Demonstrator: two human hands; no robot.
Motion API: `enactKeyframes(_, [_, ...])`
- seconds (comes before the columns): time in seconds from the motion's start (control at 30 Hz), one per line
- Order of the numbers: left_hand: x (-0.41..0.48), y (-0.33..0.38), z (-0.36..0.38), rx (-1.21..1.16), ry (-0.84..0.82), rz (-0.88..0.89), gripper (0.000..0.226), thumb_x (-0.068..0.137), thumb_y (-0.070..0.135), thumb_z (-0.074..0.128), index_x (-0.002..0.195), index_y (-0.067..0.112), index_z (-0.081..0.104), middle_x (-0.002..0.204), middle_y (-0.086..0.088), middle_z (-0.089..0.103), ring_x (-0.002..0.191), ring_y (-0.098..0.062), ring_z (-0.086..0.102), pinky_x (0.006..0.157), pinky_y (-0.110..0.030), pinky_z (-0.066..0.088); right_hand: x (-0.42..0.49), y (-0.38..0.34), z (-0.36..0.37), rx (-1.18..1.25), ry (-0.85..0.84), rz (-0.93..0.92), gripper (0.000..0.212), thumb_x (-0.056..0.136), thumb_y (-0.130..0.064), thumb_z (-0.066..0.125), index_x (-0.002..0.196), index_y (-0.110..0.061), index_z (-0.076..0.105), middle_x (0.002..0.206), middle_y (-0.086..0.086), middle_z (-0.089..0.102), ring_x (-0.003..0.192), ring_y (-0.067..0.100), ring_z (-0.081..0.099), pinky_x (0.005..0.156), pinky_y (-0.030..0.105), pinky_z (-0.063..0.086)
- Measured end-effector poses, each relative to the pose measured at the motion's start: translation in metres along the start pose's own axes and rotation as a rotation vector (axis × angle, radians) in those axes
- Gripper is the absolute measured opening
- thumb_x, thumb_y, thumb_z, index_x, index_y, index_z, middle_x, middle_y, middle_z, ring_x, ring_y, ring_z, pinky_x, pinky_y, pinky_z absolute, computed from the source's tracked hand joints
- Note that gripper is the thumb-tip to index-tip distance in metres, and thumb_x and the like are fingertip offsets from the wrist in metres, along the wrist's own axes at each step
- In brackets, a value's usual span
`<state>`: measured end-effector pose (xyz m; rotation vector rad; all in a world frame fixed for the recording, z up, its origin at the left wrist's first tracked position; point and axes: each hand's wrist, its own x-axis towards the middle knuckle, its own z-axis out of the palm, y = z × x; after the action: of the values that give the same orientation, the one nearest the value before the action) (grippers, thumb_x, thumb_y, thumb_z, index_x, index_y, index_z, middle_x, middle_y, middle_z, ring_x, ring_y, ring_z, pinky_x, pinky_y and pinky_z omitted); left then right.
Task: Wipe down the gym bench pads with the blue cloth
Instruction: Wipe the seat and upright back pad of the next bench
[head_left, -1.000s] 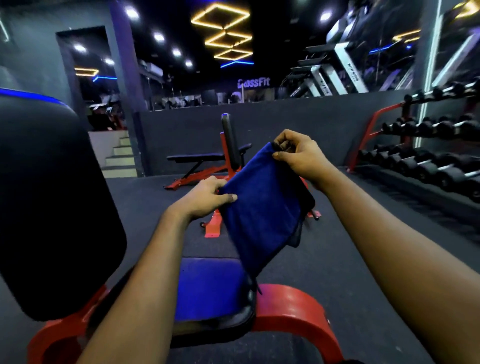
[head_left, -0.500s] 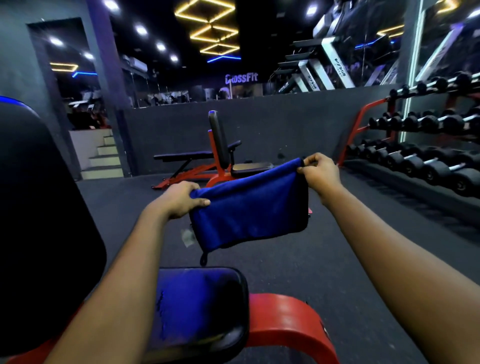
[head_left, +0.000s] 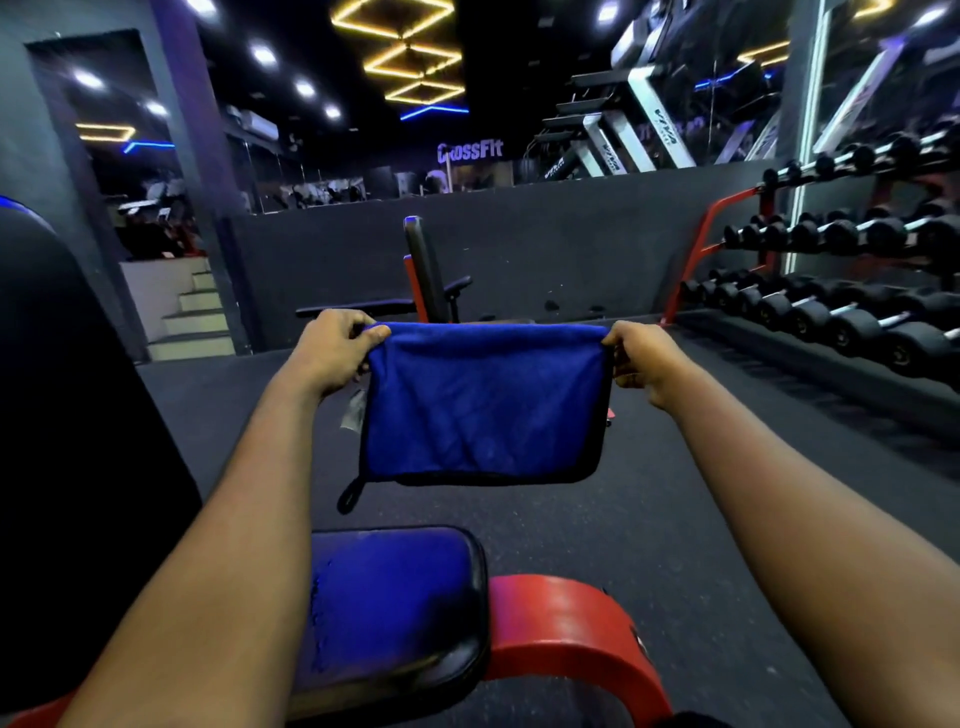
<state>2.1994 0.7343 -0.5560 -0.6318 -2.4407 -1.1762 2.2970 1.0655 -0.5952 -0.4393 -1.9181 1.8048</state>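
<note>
The blue cloth (head_left: 483, 405) hangs folded and stretched flat in the air in front of me, a small black loop dangling from its lower left corner. My left hand (head_left: 332, 353) pinches its upper left corner and my right hand (head_left: 641, 358) pinches its upper right corner. Below the cloth is the bench's seat pad (head_left: 395, 597), black with a blue sheen, on a red frame (head_left: 571, 623). The tall black back pad (head_left: 78, 441) fills the left edge of the view.
A second bench (head_left: 426, 280) with a red frame stands ahead by the low dark wall. A dumbbell rack (head_left: 852, 312) lines the right side. Steps (head_left: 192, 317) rise at the far left. Dark rubber floor (head_left: 649, 519) lies between.
The cloth went from hanging bunched and slanted to being pulled level and wide between both hands. My hands moved apart and the view tilted slightly down.
</note>
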Motion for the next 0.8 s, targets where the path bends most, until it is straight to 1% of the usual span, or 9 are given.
enactKeyframes(0.07, [0.000,0.005,0.003,0.019,0.045,-0.003,0.010,0.094,0.020,0.065,0.089,0.012,0.070,0.073,-0.010,0.067,0.060,-0.023,0.061,0.066,-0.038,0.057,0.000,0.000,0.001,0.003,-0.033,-0.001,0.020,0.086,-0.008,0.046,0.069,-0.019,0.044,0.060,0.000,0.037,0.053,0.015,0.035,0.051,0.028,0.028])
enactKeyframes(0.17, [0.000,0.010,0.003,-0.022,0.089,-0.048,0.005,0.088,0.012,0.073,0.090,0.009,0.071,0.078,-0.013,0.069,0.059,-0.023,0.064,0.064,-0.037,0.061,-0.001,0.003,0.007,0.019,-0.122,-0.063,0.012,0.097,-0.018,0.056,0.087,-0.014,0.059,0.071,0.003,0.053,0.059,0.013,0.048,0.058,0.027,0.041])
enactKeyframes(0.23, [0.001,0.009,0.001,-0.036,0.116,-0.076,0.009,0.083,0.013,0.078,0.086,0.009,0.071,0.078,-0.014,0.070,0.062,-0.024,0.065,0.065,-0.041,0.061,-0.002,0.005,0.009,0.024,-0.122,-0.133,0.016,0.097,-0.018,0.062,0.082,-0.010,0.060,0.072,0.002,0.057,0.053,0.005,0.053,0.054,0.021,0.046])
enactKeyframes(0.3, [0.002,0.006,-0.001,0.015,0.174,-0.073,0.015,0.079,0.020,0.082,0.078,0.013,0.068,0.076,-0.008,0.067,0.070,-0.022,0.063,0.063,-0.036,0.056,0.002,0.013,0.009,-0.017,-0.045,-0.191,0.020,0.095,-0.014,0.065,0.076,-0.012,0.059,0.069,0.001,0.058,0.052,0.004,0.053,0.054,0.020,0.048])
enactKeyframes(0.43, [-0.004,0.008,0.002,0.108,0.231,-0.059,0.029,0.091,0.037,0.067,0.084,0.011,0.057,0.074,0.002,0.056,0.074,-0.018,0.052,0.055,-0.029,0.036,0.009,0.024,0.014,-0.159,0.100,-0.301,0.013,0.092,-0.024,0.069,0.092,-0.013,0.074,0.086,0.005,0.073,0.077,0.017,0.067,0.070,0.031,0.058])
enactKeyframes(0.57, [-0.004,0.009,0.002,-0.014,0.325,0.068,0.025,0.092,0.037,0.065,0.083,0.016,0.056,0.074,0.002,0.060,0.074,-0.018,0.056,0.062,-0.033,0.040,0.009,0.019,0.013,-0.200,0.277,-0.401,0.022,0.086,-0.036,0.074,0.095,-0.017,0.078,0.077,-0.006,0.070,0.073,0.008,0.062,0.072,0.029,0.052])
enactKeyframes(0.7, [-0.001,0.002,-0.003,0.055,0.142,0.017,0.022,0.085,0.033,0.075,0.077,0.022,0.058,0.080,-0.008,0.064,0.083,-0.031,0.064,0.074,-0.042,0.056,0.015,0.012,0.010,-0.234,0.173,-0.298,0.014,0.083,-0.024,0.078,0.092,-0.013,0.076,0.073,0.000,0.069,0.059,0.010,0.059,0.060,0.026,0.053])
enactKeyframes(0.73, [-0.002,0.000,-0.002,0.061,0.125,0.003,0.019,0.085,0.029,0.075,0.078,0.022,0.059,0.081,-0.010,0.066,0.080,-0.032,0.065,0.073,-0.044,0.058,0.014,0.011,0.008,-0.269,0.175,-0.291,0.010,0.083,-0.021,0.079,0.091,-0.016,0.076,0.074,0.000,0.069,0.059,0.009,0.059,0.060,0.024,0.052])
enactKeyframes(0.8, [-0.004,-0.002,0.001,0.068,0.124,-0.015,0.013,0.088,0.018,0.072,0.085,0.015,0.060,0.083,-0.015,0.068,0.064,-0.028,0.065,0.060,-0.037,0.059,0.016,0.010,0.005,-0.323,0.134,-0.281,0.008,0.082,-0.018,0.080,0.089,-0.020,0.076,0.077,-0.001,0.070,0.061,0.007,0.059,0.061,0.022,0.050])
